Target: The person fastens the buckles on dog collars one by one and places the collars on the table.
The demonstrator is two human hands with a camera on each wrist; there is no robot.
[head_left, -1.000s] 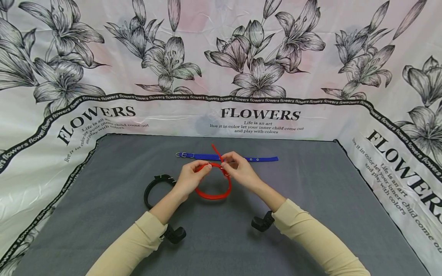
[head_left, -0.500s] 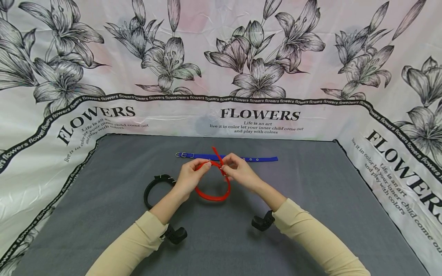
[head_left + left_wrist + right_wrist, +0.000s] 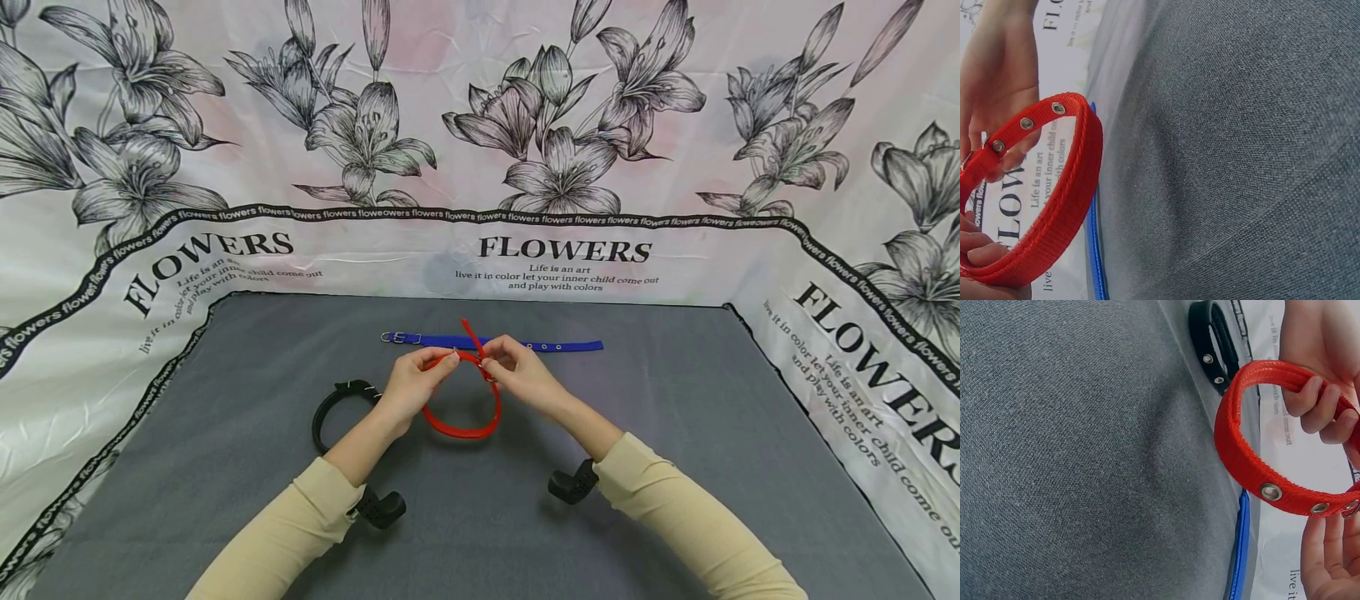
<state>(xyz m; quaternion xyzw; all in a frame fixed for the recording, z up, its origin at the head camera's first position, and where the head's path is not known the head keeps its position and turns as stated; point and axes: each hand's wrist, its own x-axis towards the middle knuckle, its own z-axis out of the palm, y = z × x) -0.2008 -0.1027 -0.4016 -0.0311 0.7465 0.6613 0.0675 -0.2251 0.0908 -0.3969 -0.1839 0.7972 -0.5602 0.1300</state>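
A red collar (image 3: 461, 432) with metal eyelets is bent into a loop and held up between both hands. My left hand (image 3: 411, 387) grips its left side, fingers curled round the band, as the right wrist view also shows. With thumb and fingers, my right hand (image 3: 527, 377) pinches the collar near the metal buckle, where the strap's free end (image 3: 471, 333) sticks up past the fingers. In the left wrist view the row of eyelets (image 3: 1027, 124) runs toward the buckle. Fingers partly hide the buckle.
Behind the hands a blue collar (image 3: 566, 347) lies stretched out flat on the grey cloth (image 3: 675, 400). A black collar (image 3: 322, 417), closed into a loop, sits left of the left forearm, which partly covers it. A flower-printed sheet (image 3: 420, 250) borders the back and sides.
The strap's free end and the right hand have come down slightly, and the red loop has sunk a little. The left hand stays nearly in place. The last half second shows almost no movement.
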